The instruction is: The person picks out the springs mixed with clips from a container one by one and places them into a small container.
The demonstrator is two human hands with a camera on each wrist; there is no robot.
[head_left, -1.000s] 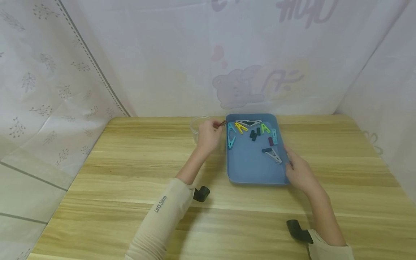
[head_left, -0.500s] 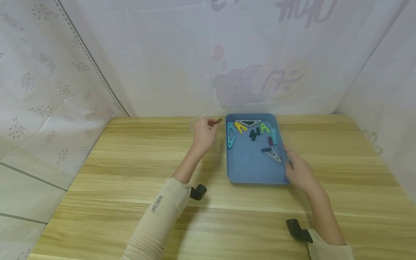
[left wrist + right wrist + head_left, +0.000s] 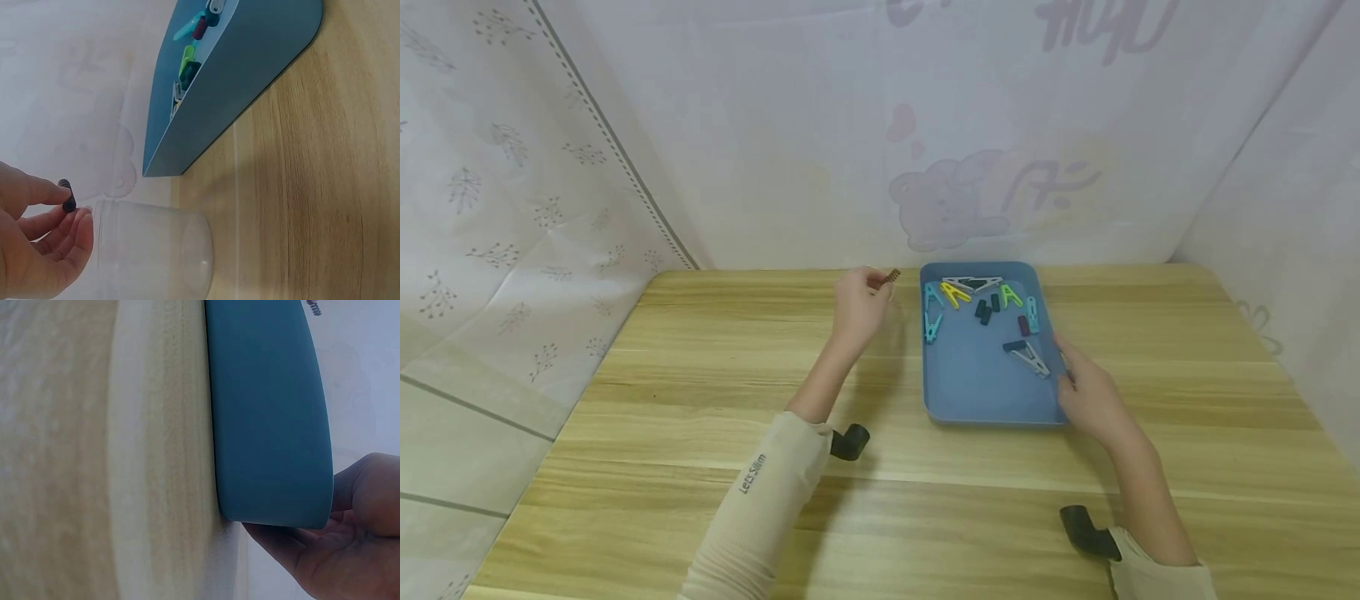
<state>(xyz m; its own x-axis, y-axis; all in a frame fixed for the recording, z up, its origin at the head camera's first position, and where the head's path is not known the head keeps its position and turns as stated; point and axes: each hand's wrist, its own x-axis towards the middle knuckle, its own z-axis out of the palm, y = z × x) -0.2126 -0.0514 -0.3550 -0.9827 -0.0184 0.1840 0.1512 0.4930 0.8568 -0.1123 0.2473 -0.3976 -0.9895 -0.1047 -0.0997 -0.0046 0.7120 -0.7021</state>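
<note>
My left hand (image 3: 859,304) pinches a small dark ribbed piece (image 3: 67,197) between thumb and fingertips, just left of the blue tray (image 3: 977,396). In the left wrist view a clear plastic tub (image 3: 156,250) stands close beside that hand; the head view has it hidden behind the hand. My right hand (image 3: 1093,400) grips the tray's right wall near its front corner. Inside the tray lie a yellow clothespin (image 3: 955,294), a light green clothespin (image 3: 1011,296), several turquoise and grey ones, several dark green pieces (image 3: 986,315) and one maroon piece (image 3: 1024,326).
The wooden table (image 3: 715,375) reaches back to a printed white curtain (image 3: 790,150), which also hangs at both sides. A black elbow-shaped part (image 3: 850,442) sticks out at the left sleeve, and a similar part (image 3: 1086,533) at the right.
My left hand has drawn leftward from the tray's back left corner to over the tub, with the ribbed piece still pinched. The right hand and the tray have stayed in place.
</note>
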